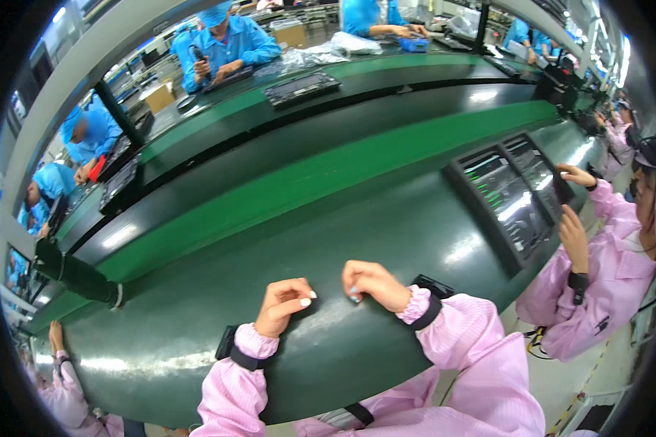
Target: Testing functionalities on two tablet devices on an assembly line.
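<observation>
My left hand [283, 306] is over the dark green table [197, 320] in front of me, its fingers loosely curled toward the thumb. To its right, my right hand [372, 284] is bent inward with its fingers folded down. A gap of table surface separates the two hands, and I see nothing held in either. Both wrists carry black bands with small dark devices over pink sleeves. Farther right, a black tray [488, 200] with two dark, glossy panels lies on the table, apart from my hands.
A co-worker in pink [579, 291] at the right has both hands at the tray's edge. Another pink-sleeved arm [62, 364] rests at the left. Beyond a green strip [270, 197] runs a raised bench with a dark panel [302, 89] and workers in blue. A dark post [80, 277] stands left.
</observation>
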Demonstrator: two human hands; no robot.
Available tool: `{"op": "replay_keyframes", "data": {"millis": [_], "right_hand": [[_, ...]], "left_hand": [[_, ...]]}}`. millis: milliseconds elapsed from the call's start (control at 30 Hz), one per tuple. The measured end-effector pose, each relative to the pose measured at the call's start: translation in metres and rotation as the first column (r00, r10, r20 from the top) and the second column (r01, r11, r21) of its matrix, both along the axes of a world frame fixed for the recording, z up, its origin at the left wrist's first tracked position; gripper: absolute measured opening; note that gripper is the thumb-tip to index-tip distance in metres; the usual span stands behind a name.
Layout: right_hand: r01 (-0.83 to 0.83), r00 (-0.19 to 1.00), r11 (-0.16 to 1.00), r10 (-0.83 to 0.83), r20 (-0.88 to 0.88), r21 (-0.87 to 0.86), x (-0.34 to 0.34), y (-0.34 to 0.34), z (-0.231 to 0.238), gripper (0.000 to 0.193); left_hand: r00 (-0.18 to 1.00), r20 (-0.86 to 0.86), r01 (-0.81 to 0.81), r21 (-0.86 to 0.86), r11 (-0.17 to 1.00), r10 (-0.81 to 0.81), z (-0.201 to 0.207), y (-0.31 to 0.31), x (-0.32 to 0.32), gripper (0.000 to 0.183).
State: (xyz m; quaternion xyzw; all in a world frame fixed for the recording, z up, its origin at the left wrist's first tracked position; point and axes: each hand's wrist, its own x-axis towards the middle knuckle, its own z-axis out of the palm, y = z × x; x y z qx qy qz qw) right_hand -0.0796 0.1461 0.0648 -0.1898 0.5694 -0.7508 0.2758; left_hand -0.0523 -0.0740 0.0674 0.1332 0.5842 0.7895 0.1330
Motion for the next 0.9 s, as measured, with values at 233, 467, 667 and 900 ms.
{"op": "replay_keyframes", "data": {"millis": [233, 467, 667, 900], "right_hand": [[0.925, 0.354, 0.198, -0.141, -0.925, 0.324, -0.006, 0.064, 0.023, 0.031], [0.901, 0.432, -0.049, 0.189, -0.882, 0.431, 0.033, 0.097, -0.001, 0.034], [0.845, 0.454, 0.175, 0.263, -0.851, 0.505, 0.048, 0.027, 0.010, 0.030], [0.271, 0.632, 0.725, 0.363, -0.685, 0.633, 0.141, -0.090, 0.057, 0.042]], "left_hand": [[0.990, -0.134, -0.042, -0.033, 0.999, 0.037, -0.009, -0.009, -0.001, 0.005], [0.997, -0.077, -0.027, 0.004, 1.000, 0.028, -0.010, -0.005, -0.002, 0.008], [0.979, -0.052, -0.201, -0.110, 0.973, 0.197, -0.004, -0.016, 0.019, 0.008], [0.795, -0.603, -0.585, -0.732, 0.348, 0.069, 0.044, -0.049, 0.098, 0.042]]}}
